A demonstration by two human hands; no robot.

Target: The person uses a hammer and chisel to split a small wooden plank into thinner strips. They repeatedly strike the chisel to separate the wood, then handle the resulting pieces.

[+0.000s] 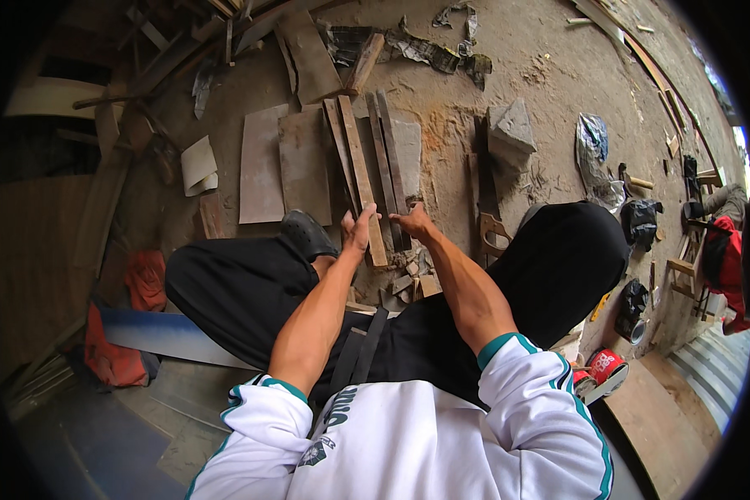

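Observation:
Between my knees lie narrow wooden strips, stretching away from me over the ground. My left hand is closed at the near part of a light brown wooden strip, with another strip close along its left side. Just to the right, my right hand grips the near part of a pair of darker wooden strips, its thumb pointing left across them. A narrow gap separates the light strips from the dark ones. The undersides of both hands' grips are hidden.
Flat boards lie left of the strips. A grey stone block and a handsaw's wooden handle are to the right. Small wood offcuts are piled between my legs. A red can stands by my right side.

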